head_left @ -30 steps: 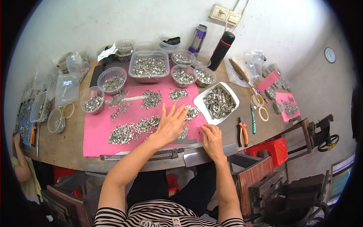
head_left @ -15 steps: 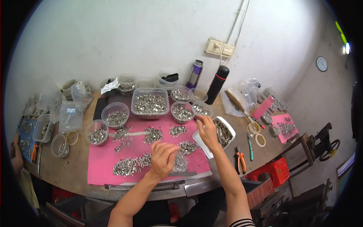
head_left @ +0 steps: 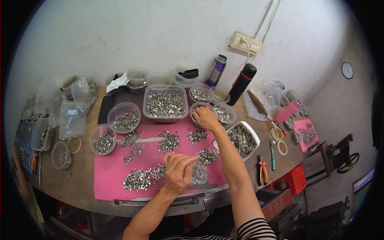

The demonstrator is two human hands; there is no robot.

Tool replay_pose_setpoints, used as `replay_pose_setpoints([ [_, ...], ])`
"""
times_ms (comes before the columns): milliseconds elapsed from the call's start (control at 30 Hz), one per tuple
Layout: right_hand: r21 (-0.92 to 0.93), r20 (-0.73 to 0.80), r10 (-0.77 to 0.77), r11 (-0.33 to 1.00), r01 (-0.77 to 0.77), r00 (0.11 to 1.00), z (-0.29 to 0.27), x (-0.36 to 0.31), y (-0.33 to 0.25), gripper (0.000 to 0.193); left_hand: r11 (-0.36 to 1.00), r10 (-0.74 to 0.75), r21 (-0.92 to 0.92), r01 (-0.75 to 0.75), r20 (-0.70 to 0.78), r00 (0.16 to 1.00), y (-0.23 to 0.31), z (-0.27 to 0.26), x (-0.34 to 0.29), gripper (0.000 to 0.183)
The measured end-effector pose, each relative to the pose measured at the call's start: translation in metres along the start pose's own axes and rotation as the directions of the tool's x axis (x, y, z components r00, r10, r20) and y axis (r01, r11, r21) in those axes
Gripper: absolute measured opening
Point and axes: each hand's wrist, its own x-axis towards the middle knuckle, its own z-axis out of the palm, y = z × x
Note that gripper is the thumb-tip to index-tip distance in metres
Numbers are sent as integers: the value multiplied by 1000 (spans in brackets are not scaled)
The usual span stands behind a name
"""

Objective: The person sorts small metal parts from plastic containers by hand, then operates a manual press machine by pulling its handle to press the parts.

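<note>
Clear tub (head_left: pixel 191 113) beneath right hand (head_left: pixel 206 118)

On the pink rectangular mat (head_left: pixel 112 172), small silvery metal pieces (head_left: pixel 138 179) in heaps. Behind these, a clear square plastic tub (head_left: pixel 165 117); rightward, a white rectangular tray (head_left: pixel 253 151).

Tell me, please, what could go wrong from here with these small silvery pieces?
The right hand is at a round tub; a bump might tip it onto the pink mat. The left hand is near loose piles, which it might brush together.
</note>
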Motion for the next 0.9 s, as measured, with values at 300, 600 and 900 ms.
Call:
replay_pose_setpoints([
  [300,-74,9,211,975,-210,977,-16,8,-23,42,1000,-20,-22,20,0,1000,-2,-1,0,14],
  [600,21,-72,427,904,-427,901,-13,23,-15,40,999,-34,-26,34,4,999,0,-1,-1,18],
  [900,470,-27,499,771,-430,866,-65,-56,-39,43,1000,-28,3,28,17,999,-2,-3,-1,17],
])
